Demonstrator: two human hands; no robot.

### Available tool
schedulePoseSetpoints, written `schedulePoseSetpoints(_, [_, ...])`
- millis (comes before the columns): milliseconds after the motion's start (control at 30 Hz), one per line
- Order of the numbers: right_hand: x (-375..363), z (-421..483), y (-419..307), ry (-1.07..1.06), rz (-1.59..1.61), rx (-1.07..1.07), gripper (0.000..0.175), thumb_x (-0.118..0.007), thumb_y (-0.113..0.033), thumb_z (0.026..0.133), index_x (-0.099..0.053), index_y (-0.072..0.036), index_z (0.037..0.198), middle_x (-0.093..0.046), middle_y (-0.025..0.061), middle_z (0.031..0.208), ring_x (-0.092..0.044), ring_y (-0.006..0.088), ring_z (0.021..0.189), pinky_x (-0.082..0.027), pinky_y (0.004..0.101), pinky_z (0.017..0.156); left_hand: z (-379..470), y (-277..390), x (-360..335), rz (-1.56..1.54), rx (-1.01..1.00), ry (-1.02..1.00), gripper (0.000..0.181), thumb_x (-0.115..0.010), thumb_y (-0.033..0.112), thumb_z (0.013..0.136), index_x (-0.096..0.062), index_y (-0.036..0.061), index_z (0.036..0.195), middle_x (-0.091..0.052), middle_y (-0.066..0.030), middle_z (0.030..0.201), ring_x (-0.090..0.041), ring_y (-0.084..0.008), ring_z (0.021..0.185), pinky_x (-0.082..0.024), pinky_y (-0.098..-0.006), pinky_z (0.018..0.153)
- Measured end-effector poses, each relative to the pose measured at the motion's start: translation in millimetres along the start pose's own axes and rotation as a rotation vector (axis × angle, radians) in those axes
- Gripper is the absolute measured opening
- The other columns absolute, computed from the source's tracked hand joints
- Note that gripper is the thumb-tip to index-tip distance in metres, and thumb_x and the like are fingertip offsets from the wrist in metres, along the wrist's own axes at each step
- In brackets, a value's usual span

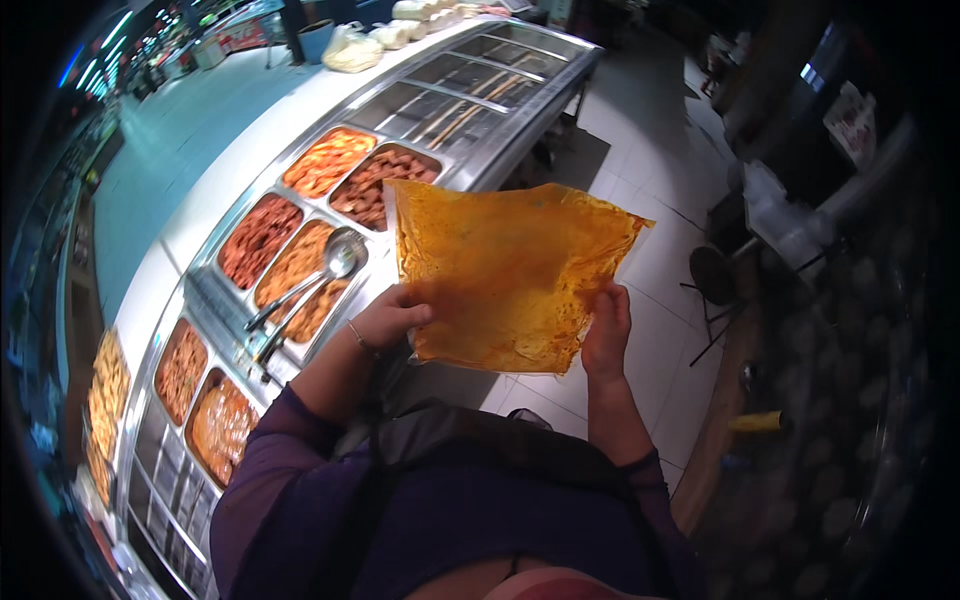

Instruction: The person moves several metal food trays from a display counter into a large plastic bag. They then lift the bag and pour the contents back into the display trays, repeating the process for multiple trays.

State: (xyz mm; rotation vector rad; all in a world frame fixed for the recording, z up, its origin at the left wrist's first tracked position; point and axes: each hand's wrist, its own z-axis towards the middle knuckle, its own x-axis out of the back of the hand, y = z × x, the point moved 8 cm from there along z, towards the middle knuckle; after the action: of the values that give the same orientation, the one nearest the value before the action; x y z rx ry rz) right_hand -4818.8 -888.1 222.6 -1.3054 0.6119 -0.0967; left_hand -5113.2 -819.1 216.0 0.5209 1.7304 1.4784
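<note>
A flat, clear plastic bag of orange-yellow food or sauce (510, 274) is held up in front of me, over the floor beside a steel serving counter. My left hand (397, 315) grips its lower left edge, thumb on the near face, with a thin bracelet at the wrist. Around the lower right edge close the fingers of my right hand (609, 326). Just left of the bag, metal serving spoons (341, 259) rest on a pan of orange-brown food (289, 281). The bag's upper left corner overlaps the view of a pan of dark reddish pieces (386, 176).
Other pans hold red strips (259, 236), orange slices (330, 161) and a plastic-covered food (223, 427). Farther along are bare steel wells (427, 112). A white plastic bag (352, 49) lies at the counter's far end. A dark round stool (711, 275) stands on the right.
</note>
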Motion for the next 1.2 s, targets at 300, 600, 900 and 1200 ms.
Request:
schedulePoseSetpoints(300, [97,195,31,0.127,-0.028,0.028,0.013,-0.045,-0.007,0.095,-0.05,-0.006,0.107,-0.054,0.0002,0.104,-0.049,0.0101,0.098,-0.037,0.0262,0.093,262,-29,55,0.08,0.083,-0.113,0.026,-0.065,0.021,0.09,-0.063,0.0014,0.107,-0.064,0.001,0.094,-0.057,-0.0085,0.087,-0.045,-0.0258,0.077])
schedulePoseSetpoints(600, [239,372,1,0.4,-0.225,0.106,0.035,-0.046,-0.014,0.097,-0.045,-0.004,0.131,-0.051,0.004,0.122,-0.049,0.0138,0.111,-0.036,0.0305,0.095,569,-6,21,0.063,0.066,-0.406,0.032,-0.056,0.021,0.096,-0.059,-0.002,0.118,-0.063,-0.0031,0.11,-0.057,-0.012,0.102,-0.046,-0.0281,0.091])
schedulePoseSetpoints(900, [422,578,52,0.596,-0.251,-0.076,0.03,-0.045,-0.016,0.095,-0.049,-0.008,0.124,-0.05,0.0043,0.123,-0.056,0.0152,0.102,-0.038,0.0305,0.088,864,-26,48,0.211,0.086,-0.109,0.029,-0.054,0.018,0.097,-0.059,-0.0019,0.118,-0.063,-0.0026,0.107,-0.056,-0.0113,0.098,-0.045,-0.0275,0.089])
schedulePoseSetpoints(1200, [467,906,76,0.236,-0.356,-0.093,0.027,-0.046,-0.015,0.095,-0.05,-0.007,0.12,-0.055,0.0038,0.115,-0.06,0.0137,0.098,-0.039,0.0278,0.086,1104,-16,165,0.076,-0.034,0.236,0.03,-0.051,0.016,0.098,-0.056,-0.0018,0.122,-0.062,-0.0034,0.108,-0.059,-0.0138,0.096,-0.049,-0.0306,0.088])
